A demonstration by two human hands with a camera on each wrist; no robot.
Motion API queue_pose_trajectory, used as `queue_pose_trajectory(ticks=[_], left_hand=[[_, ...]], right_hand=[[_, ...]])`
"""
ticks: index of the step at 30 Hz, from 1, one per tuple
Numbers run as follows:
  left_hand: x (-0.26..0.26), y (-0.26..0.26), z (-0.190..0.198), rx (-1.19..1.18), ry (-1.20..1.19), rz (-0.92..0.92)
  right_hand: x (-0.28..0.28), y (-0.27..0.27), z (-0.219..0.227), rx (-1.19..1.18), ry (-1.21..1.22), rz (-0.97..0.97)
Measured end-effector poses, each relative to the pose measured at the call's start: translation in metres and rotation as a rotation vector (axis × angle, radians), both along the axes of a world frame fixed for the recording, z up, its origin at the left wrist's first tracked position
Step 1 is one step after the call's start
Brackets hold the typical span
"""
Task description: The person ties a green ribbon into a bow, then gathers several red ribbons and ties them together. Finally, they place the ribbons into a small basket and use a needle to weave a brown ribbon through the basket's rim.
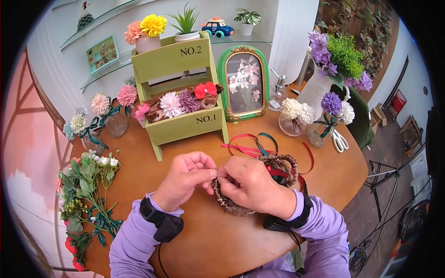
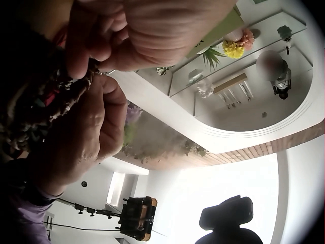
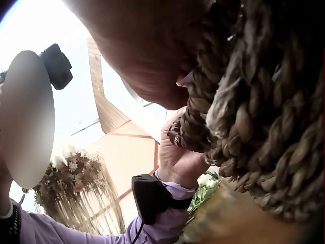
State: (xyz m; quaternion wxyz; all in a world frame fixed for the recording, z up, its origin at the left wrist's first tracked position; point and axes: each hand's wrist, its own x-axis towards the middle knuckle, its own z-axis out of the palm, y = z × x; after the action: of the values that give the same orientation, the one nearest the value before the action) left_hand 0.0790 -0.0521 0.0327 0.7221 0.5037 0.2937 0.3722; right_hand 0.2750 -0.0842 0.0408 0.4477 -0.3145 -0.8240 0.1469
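A brown basket of braided cord [image 1: 234,209] is up between the two hands, just above the wooden table. My right hand [image 1: 254,184] grips its rim from above, with bent fingers and thumb. Across from it, my left hand [image 1: 186,180] pinches the basket's near end between thumb and fingertips, which meet the right hand's fingertips there. Thick twisted strands of the braided basket [image 3: 246,122] fill the right wrist view. Red ribbon [image 1: 241,149] and dark green ribbon [image 1: 265,139] trail behind the basket. What exactly sits between the fingertips is hidden.
A green two-tier stand [image 1: 183,132] with flowers and a framed flower picture [image 1: 244,81] are at the back. Artificial flowers [image 1: 88,185] lie at left. Glass vases [image 1: 292,125] and white scissors [image 1: 340,141] are at right.
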Motion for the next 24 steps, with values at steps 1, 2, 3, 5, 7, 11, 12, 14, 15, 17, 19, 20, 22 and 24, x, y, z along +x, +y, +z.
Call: queue_pose_trajectory(ticks=[1,2,3,5,7,11,12,14,15,17,19,20,22,24], left_hand=[[0.000,0.000,0.000,-0.001,0.006,-0.003],[-0.001,0.000,0.001,-0.001,0.011,-0.005],[-0.002,0.000,0.001,-0.001,0.012,-0.006],[-0.003,0.000,0.003,0.055,0.053,-0.013],[-0.004,0.000,0.004,0.087,0.095,-0.007],[-0.001,-0.004,0.007,0.117,0.142,0.015],[0.000,-0.005,0.007,0.112,0.126,0.041],[0.002,-0.007,0.009,0.128,0.151,0.048],[0.003,-0.008,0.010,0.137,0.161,0.057],[0.005,-0.013,0.011,0.147,0.172,0.072],[0.008,-0.016,0.012,0.176,0.172,0.090],[0.008,-0.017,0.012,0.179,0.171,0.089],[0.008,-0.017,0.011,0.234,0.256,0.091],[0.008,-0.018,0.013,0.226,0.267,0.080]], right_hand=[[0.000,-0.001,0.000,0.000,0.000,-0.001],[0.000,-0.001,0.000,-0.015,-0.001,-0.004],[0.000,-0.002,0.000,-0.031,-0.003,-0.007],[0.000,-0.004,0.002,-0.077,-0.028,-0.011],[0.001,-0.004,0.002,-0.123,-0.055,-0.033],[0.002,-0.002,-0.009,0.011,-0.085,-0.030],[0.003,-0.002,-0.010,0.057,-0.094,-0.007],[0.003,-0.005,-0.009,0.049,-0.116,-0.019],[0.003,-0.004,-0.010,0.055,-0.117,-0.018],[0.002,-0.004,-0.011,0.062,-0.118,-0.011],[0.003,-0.006,-0.011,0.041,-0.107,-0.027],[0.003,-0.007,-0.012,0.043,-0.108,-0.028],[0.002,-0.007,-0.013,0.025,-0.075,-0.034],[0.005,-0.008,-0.011,0.019,-0.086,-0.030]])
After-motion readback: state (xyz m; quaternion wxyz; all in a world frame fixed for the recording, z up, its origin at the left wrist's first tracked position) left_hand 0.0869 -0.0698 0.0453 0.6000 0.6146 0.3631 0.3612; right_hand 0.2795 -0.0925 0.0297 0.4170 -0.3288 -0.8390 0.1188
